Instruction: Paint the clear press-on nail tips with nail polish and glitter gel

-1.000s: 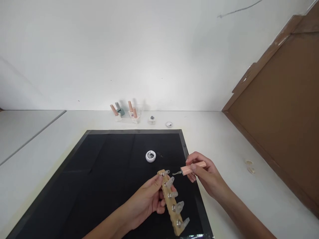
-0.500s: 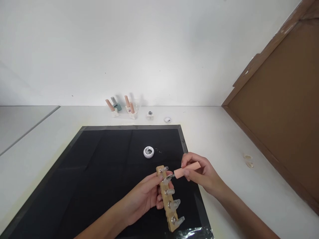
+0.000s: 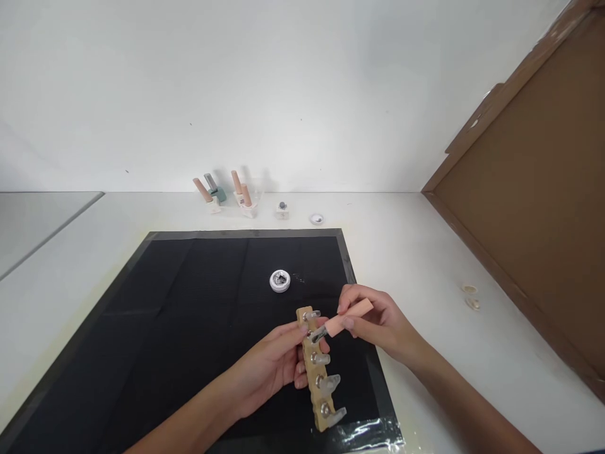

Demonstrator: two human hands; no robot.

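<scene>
My left hand (image 3: 278, 358) grips a wooden nail-tip stand (image 3: 316, 391) near its upper end, above the black mat. Several clear false nail tips (image 3: 329, 383) stick out from it to the right, on round metal-looking mounts. Pinched in my right hand (image 3: 378, 321) is a nail polish brush (image 3: 350, 317) with a peach-coloured cap handle. The brush end lies on or just over the second nail tip from the top; I cannot tell whether it touches. Beyond the stand, a small round jar (image 3: 280, 281) of silvery flakes sits on the mat.
Several nail polish bottles (image 3: 215, 193) stand along the wall, and an uncapped bottle (image 3: 282, 211) is to their right. Near it lies a small round lid (image 3: 316, 219). Two small pale pieces (image 3: 471, 304) rest on the white table at right, beside a brown board (image 3: 529, 208).
My right hand has moved the brush slightly left, further over the second nail tip. The whole view has shifted a little, and my left hand still holds the stand.
</scene>
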